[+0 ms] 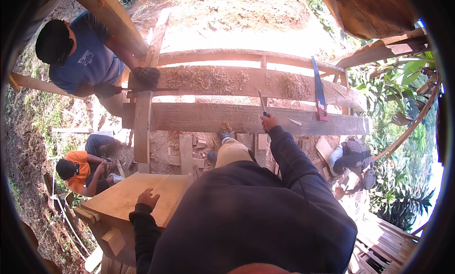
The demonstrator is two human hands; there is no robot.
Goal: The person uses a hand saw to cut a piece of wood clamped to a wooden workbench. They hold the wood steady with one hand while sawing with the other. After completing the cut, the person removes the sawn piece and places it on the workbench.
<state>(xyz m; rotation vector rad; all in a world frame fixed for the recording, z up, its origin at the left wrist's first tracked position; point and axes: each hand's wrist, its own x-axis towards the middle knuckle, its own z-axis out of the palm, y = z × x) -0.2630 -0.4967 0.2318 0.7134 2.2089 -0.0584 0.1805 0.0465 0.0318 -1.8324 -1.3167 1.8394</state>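
Observation:
My right hand (pixel 271 122) is closed round the dark handle of a slim hand tool (pixel 261 99) with a narrow metal shaft. Whether it is a chisel or a screwdriver, I cannot tell. The shaft points away from me over the wide wooden planks (pixel 208 118) of the workbench. To the left, my left hand (pixel 148 198) holds nothing, its fingers apart and loosely bent, over the smooth top of a wooden box-like piece (pixel 124 194). Contact with that surface is unclear. Right of the tool, a handsaw (pixel 318 86) with a red handle lies across the planks.
Wood shavings (pixel 204 80) cover the far plank. At left, a person in a blue shirt (pixel 87 55) rests gloved hands by an upright board (pixel 143 131). Another, in orange (pixel 77 172), sits below. A third person (pixel 353 159) bends down at right. Offcuts (pixel 186 150) litter the ground.

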